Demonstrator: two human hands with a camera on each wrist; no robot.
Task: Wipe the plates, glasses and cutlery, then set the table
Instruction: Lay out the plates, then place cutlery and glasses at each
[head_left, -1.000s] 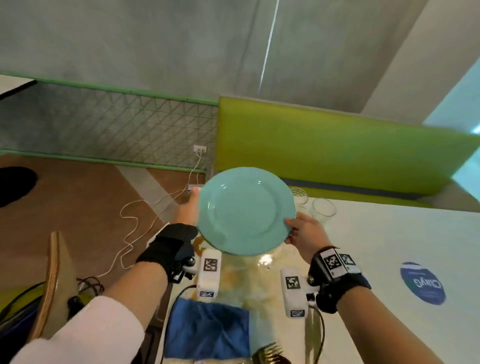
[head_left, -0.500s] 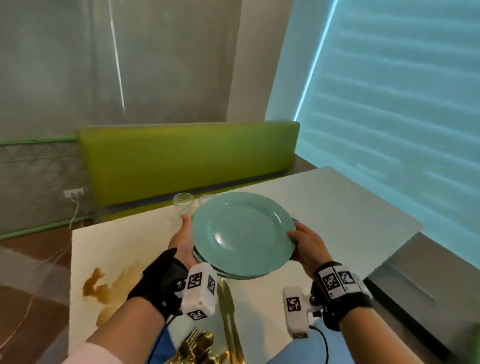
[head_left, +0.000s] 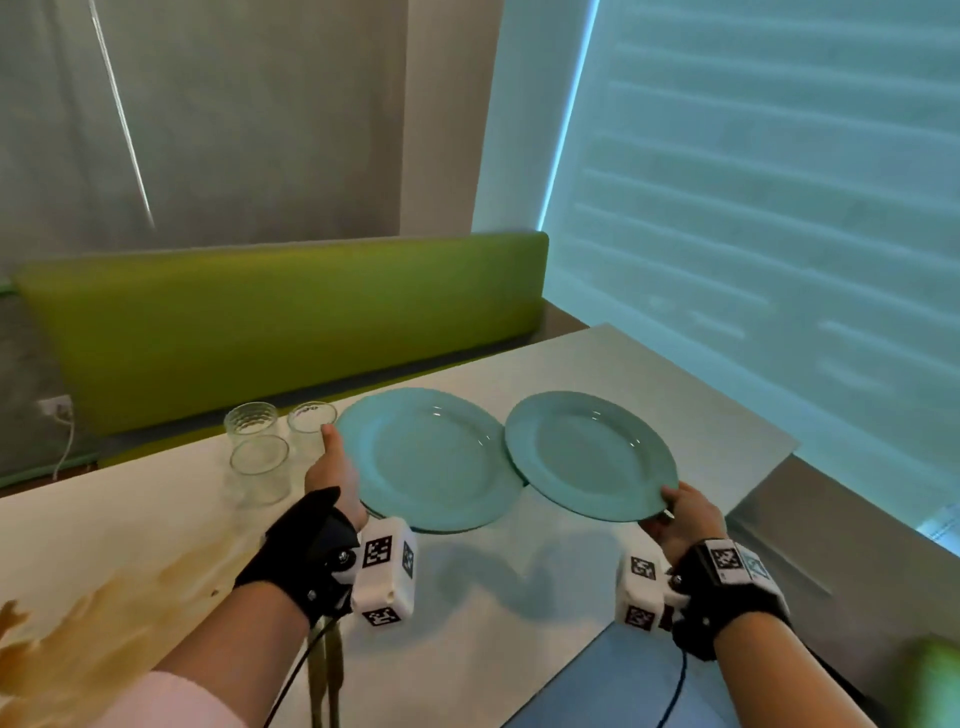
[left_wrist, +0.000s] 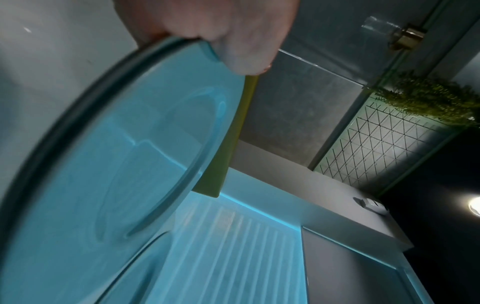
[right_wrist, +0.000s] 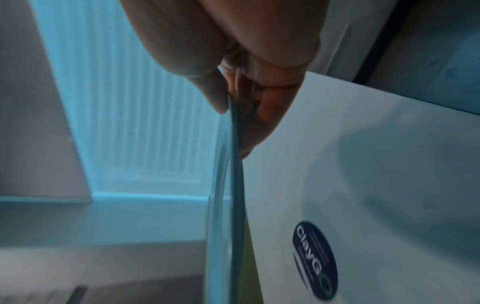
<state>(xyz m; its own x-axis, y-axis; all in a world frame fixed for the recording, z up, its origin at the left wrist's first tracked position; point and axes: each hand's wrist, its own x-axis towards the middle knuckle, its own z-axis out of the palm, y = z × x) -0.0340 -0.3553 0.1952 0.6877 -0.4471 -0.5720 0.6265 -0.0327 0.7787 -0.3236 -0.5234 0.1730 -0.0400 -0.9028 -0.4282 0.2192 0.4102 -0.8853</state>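
My left hand (head_left: 332, 473) grips the left rim of a teal plate (head_left: 431, 457), thumb on top (left_wrist: 207, 26). A dark edge of another plate shows just under it. My right hand (head_left: 675, 514) pinches the near rim of a second teal plate (head_left: 587, 452), which is lifted to the right and overlaps the first one's edge. In the right wrist view that plate (right_wrist: 235, 185) is seen edge-on between thumb and fingers (right_wrist: 259, 115). Both plates are above the white table (head_left: 701, 415). Three clear glasses (head_left: 258, 462) stand left of my left hand.
A brown stain (head_left: 104, 613) covers the table's near left. Gold cutlery (head_left: 324, 675) and a blue cloth (head_left: 623, 680) lie at the near edge. A green bench back (head_left: 285, 322) runs behind the table. A round dark sticker (right_wrist: 315, 261) sits on the tabletop.
My view swung right over the table. Both hands held one stack of plates; now the right hand has drawn one plate off to the right while the left keeps the rest.
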